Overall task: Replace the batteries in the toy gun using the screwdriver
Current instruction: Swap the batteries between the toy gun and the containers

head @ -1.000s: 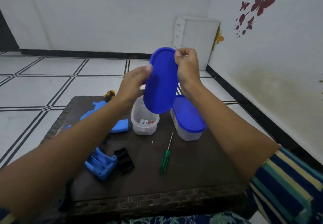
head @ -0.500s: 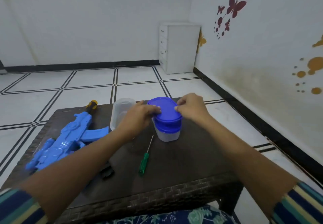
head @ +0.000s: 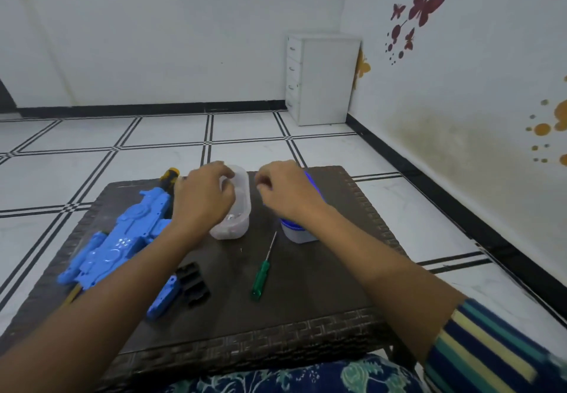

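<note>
The blue toy gun [head: 122,239] lies on the left of the dark wicker table [head: 306,331]. A green-handled screwdriver [head: 260,279] lies in the table's middle. A black battery cover [head: 193,282] and a blue gun piece [head: 164,297] lie near the front left. My left hand [head: 204,196] grips the left rim of an open clear container [head: 237,214] with small items inside. My right hand [head: 285,193] hovers with loosely curled fingers, holding nothing, over a blue-lidded container [head: 296,234].
A white drawer cabinet [head: 322,79] stands in the far corner of the tiled floor. The wall with butterfly stickers runs along the right. My patterned lap lies just below the table's front edge.
The blue lid I held up went down onto the lidded container. Both hands then left it and shifted left; my left hand now holds the open container.
</note>
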Available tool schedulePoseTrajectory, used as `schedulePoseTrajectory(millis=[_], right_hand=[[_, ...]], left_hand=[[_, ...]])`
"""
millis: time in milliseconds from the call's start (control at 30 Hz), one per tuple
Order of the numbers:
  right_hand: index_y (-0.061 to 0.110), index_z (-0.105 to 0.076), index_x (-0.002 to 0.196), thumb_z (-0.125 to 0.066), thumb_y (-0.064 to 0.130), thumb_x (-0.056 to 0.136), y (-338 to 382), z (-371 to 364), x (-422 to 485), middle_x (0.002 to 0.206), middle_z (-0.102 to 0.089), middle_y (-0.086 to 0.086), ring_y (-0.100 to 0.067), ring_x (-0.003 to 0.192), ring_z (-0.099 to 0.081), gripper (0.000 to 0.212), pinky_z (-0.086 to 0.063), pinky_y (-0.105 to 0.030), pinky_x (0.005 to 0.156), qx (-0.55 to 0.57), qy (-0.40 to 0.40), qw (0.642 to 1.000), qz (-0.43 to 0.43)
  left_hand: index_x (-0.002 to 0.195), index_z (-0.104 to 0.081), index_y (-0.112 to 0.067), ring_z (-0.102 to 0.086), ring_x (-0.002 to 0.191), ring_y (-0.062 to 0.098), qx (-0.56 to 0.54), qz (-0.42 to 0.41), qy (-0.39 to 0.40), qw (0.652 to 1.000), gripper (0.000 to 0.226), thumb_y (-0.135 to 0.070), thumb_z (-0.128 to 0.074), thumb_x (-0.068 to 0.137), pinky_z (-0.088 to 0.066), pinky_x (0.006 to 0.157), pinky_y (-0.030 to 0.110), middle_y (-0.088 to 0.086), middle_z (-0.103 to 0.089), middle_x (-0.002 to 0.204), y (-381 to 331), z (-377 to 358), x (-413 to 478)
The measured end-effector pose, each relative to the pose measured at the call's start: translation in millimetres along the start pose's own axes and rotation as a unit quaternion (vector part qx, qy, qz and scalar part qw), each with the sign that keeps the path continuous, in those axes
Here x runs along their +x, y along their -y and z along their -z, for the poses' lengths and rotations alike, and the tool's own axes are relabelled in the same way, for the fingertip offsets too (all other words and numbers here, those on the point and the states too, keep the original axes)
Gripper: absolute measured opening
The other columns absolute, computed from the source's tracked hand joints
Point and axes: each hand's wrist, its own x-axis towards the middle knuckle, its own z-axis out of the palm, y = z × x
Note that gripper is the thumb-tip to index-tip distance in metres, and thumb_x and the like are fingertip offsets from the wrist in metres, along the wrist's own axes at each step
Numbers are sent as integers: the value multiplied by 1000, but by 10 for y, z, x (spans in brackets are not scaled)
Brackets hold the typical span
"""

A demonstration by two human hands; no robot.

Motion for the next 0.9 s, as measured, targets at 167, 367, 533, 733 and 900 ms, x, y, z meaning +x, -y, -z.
schedulePoseTrajectory(millis=[167,367,533,733,900], right_hand=[[5,-70,107,-62,7,85,370,-464,377,112,-66,-11,-26,98,-64,23,-54,-31,81,-75,158,985,-5],[3,-64,112,-61,11,88,536,-656,640,99,-56,-9,-22,88,-55,26,-45,-27,73,-200,306,931,-7],[7,-66,77,-59,6,82,585,-686,730,82,-66,-10,-24,79,-67,8,-55,-30,67,-170,331,928,-5],[7,-65,71,-66,17,83,553,-672,687,73,-61,-7,-22,76,-59,15,-49,-30,64,-182,292,939,25],[10,-76,79,-79,33,66,564,-437,614,78,-69,-8,-22,73,-65,26,-54,-31,60,-108,175,978,26]], left_hand=[[97,-72,-28,-59,98,26,37,125,136,982,24,-23,-53,84,-45,93,50,-1,-67,99,335,147,-126],[92,-72,-33,-60,98,26,-9,125,134,983,22,-26,-53,85,-36,100,61,-2,-68,88,404,113,-141],[69,-60,-36,-51,82,20,-8,102,168,980,22,-28,-49,85,-37,97,62,-10,-58,69,481,123,-151],[101,-71,-35,-61,100,23,-96,113,176,973,41,-35,-44,72,-43,96,56,-4,-71,95,527,232,-233],[117,-66,-19,-62,103,19,-138,101,100,980,33,-17,-58,85,-47,96,36,2,-68,115,515,371,-313]])
